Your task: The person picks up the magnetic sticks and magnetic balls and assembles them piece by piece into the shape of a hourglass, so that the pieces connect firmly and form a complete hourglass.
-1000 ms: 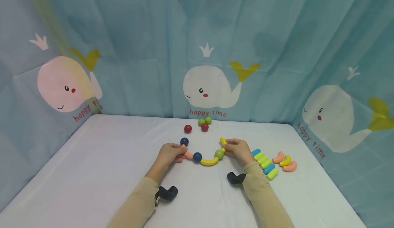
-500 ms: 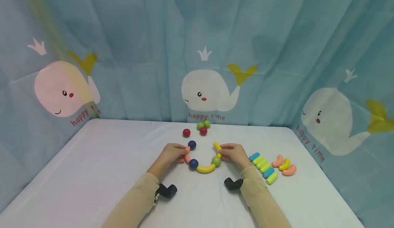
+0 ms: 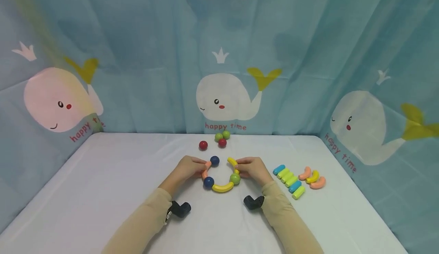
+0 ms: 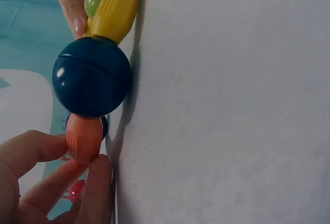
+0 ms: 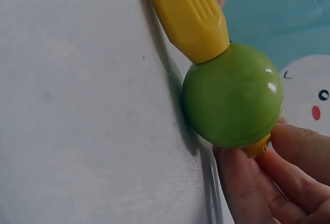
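Note:
A U-shaped chain of balls and curved pieces lies on the white table, its gap facing the far side. From the left end run a dark blue ball [image 3: 215, 161], an orange curved piece [image 3: 204, 174], another dark blue ball [image 4: 93, 77], a yellow curved piece [image 3: 223, 187], a green ball [image 5: 232, 95] and a second yellow curved piece [image 3: 232, 161]. My left hand [image 3: 188, 167] pinches the orange curved piece between thumb and fingers. On the opposite side, my right hand [image 3: 253, 169] pinches the second yellow curved piece, mostly hidden behind the green ball in the right wrist view.
Beyond the chain sit two red balls [image 3: 203, 145] and two green balls [image 3: 226, 134]. Right of my right hand, several blue and lime short rods [image 3: 289, 181] form a slanted row, beside loose orange and yellow curved pieces [image 3: 312, 176]. A whale-print curtain [image 3: 151, 75] surrounds the table.
Both hands have moved toward each other, bringing the chain's two ends closer. The wide U has bent into a narrower, rounder one; the grips stay the same.

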`<action>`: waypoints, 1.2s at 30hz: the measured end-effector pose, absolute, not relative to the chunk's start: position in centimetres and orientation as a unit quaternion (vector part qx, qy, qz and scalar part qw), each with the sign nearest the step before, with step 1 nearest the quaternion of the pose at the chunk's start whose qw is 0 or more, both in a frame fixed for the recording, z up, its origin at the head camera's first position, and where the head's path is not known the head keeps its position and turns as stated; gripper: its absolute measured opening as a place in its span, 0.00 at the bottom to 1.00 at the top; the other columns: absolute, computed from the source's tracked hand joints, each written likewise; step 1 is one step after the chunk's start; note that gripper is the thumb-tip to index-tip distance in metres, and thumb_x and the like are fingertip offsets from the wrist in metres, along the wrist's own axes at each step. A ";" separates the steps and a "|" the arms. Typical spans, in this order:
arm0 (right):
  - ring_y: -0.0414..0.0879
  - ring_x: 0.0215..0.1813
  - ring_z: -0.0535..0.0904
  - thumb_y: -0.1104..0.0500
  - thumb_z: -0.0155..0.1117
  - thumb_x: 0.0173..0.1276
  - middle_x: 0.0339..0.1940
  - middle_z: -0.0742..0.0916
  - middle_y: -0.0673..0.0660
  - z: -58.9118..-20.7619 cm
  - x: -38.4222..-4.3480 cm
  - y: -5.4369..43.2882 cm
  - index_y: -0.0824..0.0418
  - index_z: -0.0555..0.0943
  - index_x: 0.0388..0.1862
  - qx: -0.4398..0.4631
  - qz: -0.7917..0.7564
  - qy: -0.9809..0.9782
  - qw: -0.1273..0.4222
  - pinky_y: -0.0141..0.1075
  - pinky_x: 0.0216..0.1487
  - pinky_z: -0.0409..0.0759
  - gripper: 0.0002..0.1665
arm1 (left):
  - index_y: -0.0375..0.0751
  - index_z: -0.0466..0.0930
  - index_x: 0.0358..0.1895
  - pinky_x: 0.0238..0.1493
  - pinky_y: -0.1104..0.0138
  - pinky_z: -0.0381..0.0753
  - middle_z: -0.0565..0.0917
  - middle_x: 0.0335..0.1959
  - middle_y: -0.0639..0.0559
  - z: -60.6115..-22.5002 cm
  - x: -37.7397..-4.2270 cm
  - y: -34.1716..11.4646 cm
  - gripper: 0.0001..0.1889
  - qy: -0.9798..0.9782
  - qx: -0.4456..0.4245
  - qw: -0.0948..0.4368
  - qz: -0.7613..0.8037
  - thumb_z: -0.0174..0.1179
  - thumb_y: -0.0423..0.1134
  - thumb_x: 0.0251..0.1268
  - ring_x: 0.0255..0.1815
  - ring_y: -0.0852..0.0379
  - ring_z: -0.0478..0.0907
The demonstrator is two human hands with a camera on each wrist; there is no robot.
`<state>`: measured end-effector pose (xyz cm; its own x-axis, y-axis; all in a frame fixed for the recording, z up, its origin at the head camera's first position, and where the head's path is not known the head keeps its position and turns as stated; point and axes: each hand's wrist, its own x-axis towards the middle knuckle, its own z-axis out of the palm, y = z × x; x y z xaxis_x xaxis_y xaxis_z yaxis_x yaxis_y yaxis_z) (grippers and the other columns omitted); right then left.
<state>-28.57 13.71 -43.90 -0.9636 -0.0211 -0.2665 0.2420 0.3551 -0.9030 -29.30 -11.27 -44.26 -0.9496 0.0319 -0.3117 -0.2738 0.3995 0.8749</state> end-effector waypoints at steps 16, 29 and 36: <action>0.42 0.40 0.86 0.59 0.71 0.64 0.49 0.89 0.59 -43.8 -28.6 13.1 0.62 0.86 0.51 0.043 -0.541 0.830 0.126 0.37 0.46 0.87 0.17 | 0.39 0.87 0.52 0.38 0.72 0.84 0.87 0.49 0.44 -43.9 -29.6 -10.6 0.15 0.843 -0.049 0.148 0.515 0.64 0.38 0.62 0.40 0.57 0.81; 0.45 0.44 0.87 0.59 0.72 0.63 0.52 0.88 0.60 -43.7 -28.4 13.7 0.63 0.86 0.52 0.031 -0.553 0.820 0.146 0.38 0.49 0.87 0.19 | 0.38 0.82 0.57 0.52 0.63 0.85 0.84 0.52 0.41 -43.8 -28.7 -11.7 0.21 0.836 -0.069 0.153 0.522 0.66 0.43 0.63 0.48 0.53 0.83; 0.44 0.43 0.87 0.60 0.74 0.60 0.49 0.88 0.59 -43.5 -28.2 13.7 0.63 0.84 0.54 0.024 -0.550 0.817 0.169 0.39 0.49 0.87 0.22 | 0.38 0.73 0.67 0.51 0.60 0.86 0.83 0.54 0.42 -43.6 -26.4 -13.6 0.31 0.812 0.005 0.219 0.541 0.70 0.38 0.58 0.42 0.56 0.86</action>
<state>-28.22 13.71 -43.49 -0.9414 -0.1469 -0.3036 0.2262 0.3928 -0.8914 -26.36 -13.59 -43.61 -0.9037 0.2455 -0.3509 -0.2295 0.4143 0.8808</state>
